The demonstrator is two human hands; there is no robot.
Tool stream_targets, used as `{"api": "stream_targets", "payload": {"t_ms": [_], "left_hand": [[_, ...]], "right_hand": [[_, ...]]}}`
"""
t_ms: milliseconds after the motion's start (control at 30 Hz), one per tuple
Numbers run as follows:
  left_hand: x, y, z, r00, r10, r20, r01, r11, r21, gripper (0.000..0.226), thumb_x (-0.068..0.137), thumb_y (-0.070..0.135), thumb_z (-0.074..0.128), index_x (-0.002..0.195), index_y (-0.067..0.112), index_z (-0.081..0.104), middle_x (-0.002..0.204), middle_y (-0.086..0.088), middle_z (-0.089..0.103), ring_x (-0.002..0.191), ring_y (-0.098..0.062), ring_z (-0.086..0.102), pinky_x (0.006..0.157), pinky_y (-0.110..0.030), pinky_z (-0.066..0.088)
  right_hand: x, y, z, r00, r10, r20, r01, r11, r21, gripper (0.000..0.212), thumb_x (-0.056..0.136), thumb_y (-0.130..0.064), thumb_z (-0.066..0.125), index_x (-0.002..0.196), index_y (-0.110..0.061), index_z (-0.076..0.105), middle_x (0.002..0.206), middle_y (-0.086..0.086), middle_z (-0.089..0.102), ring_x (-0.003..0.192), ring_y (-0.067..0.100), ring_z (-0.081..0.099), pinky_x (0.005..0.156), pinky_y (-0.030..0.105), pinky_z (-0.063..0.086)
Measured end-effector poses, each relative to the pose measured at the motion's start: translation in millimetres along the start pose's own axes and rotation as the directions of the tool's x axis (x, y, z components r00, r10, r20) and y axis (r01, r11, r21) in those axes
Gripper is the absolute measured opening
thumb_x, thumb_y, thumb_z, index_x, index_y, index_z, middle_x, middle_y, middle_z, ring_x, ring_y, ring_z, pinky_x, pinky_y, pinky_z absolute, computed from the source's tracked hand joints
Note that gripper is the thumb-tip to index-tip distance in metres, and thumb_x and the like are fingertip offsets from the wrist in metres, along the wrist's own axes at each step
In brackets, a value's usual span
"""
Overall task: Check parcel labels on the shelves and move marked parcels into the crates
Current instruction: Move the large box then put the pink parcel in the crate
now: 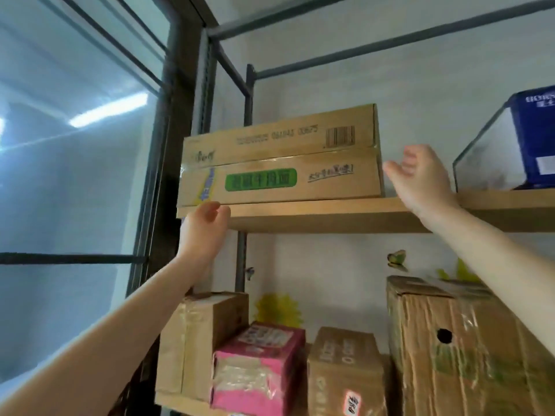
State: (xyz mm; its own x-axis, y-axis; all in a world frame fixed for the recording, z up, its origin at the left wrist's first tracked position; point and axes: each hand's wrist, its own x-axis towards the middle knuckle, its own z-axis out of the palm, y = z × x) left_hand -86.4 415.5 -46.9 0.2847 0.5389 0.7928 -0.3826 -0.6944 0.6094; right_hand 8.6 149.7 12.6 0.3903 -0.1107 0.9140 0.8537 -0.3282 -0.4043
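A long brown cardboard parcel (279,157) with a green label and a barcode lies at the left end of the upper wooden shelf (345,214). My left hand (204,229) is raised under the parcel's lower left corner, fingers loosely curled, touching or nearly touching the shelf edge. My right hand (420,181) hovers just right of the parcel's right end with fingers spread, a small gap between them.
A clear bin (492,151) holding a blue box (537,139) stands on the upper shelf at right. On the lower shelf stand a brown box (201,337), a pink box (258,367), a small brown box (345,370) and a large taped carton (459,349). A glass window fills the left.
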Motion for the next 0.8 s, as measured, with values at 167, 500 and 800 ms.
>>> {"api": "stream_targets", "payload": {"t_ms": [167, 500, 800], "left_hand": [[80.2, -37.9, -7.1, 0.996, -0.030, -0.082, 0.045, 0.982, 0.186, 0.053, 0.092, 0.034, 0.050, 0.135, 0.004, 0.041, 0.133, -0.016, 0.050, 0.119, -0.033, 0.049, 0.097, -0.041, 0.041], [161.3, -84.1, -3.6, 0.994, -0.102, -0.026, 0.100, 0.992, -0.070, 0.056, 0.088, 0.036, 0.056, 0.127, -0.002, 0.043, 0.126, -0.019, 0.051, 0.108, -0.031, 0.052, 0.073, -0.032, 0.036], [144.1, -73.6, -39.7, 0.992, -0.117, -0.052, 0.104, 0.974, -0.203, 0.064, 0.083, 0.045, 0.059, 0.127, 0.003, 0.040, 0.130, -0.018, 0.048, 0.117, -0.034, 0.048, 0.093, -0.043, 0.043]], "right_hand": [[32.2, 5.2, 42.0, 0.986, 0.166, 0.029, -0.163, 0.982, -0.100, 0.062, 0.093, -0.042, 0.046, 0.140, -0.004, 0.030, 0.143, 0.015, 0.039, 0.128, 0.032, 0.041, 0.100, 0.039, 0.036], [22.5, 2.1, 63.5, 0.976, 0.175, -0.128, -0.193, 0.971, -0.143, 0.055, 0.088, -0.049, 0.050, 0.130, -0.013, 0.042, 0.125, 0.004, 0.054, 0.113, 0.024, 0.051, 0.094, 0.040, 0.043], [-5.2, -53.1, 48.8, 0.952, 0.221, -0.214, -0.216, 0.975, 0.047, 0.054, 0.084, -0.047, 0.058, 0.129, -0.018, 0.046, 0.124, -0.001, 0.056, 0.115, 0.020, 0.051, 0.098, 0.040, 0.042]]}}
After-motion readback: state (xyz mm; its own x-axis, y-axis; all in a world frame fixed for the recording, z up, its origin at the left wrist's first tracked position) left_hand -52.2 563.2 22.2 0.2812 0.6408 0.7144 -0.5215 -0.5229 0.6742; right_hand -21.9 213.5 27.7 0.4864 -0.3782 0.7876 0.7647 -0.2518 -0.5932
